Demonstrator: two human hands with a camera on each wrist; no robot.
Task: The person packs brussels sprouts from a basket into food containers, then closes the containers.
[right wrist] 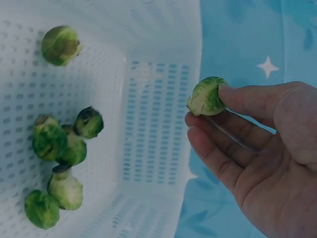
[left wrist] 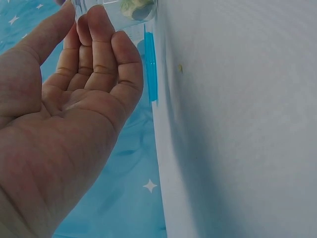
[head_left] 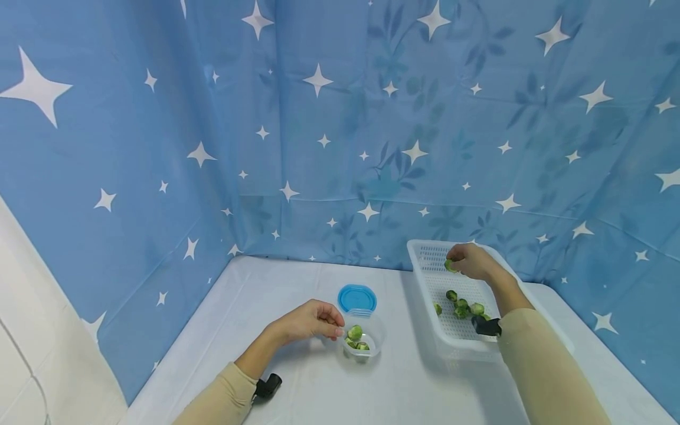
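My right hand pinches a Brussels sprout between thumb and fingertips, held up over the far part of a white perforated basket. Several more Brussels sprouts lie on the basket floor, some bunched together. On the left, the thumb and fingertips of my left hand pinch the near-left rim of a small clear plastic container. Inside that container sit a few Brussels sprouts. In the left wrist view only the container's lower edge and one sprout show beyond the fingers.
A blue lid lies on the white table just behind the clear container. Along the back and sides hangs a blue curtain with white stars, close behind the basket. A small yellowish scrap shows on the tabletop.
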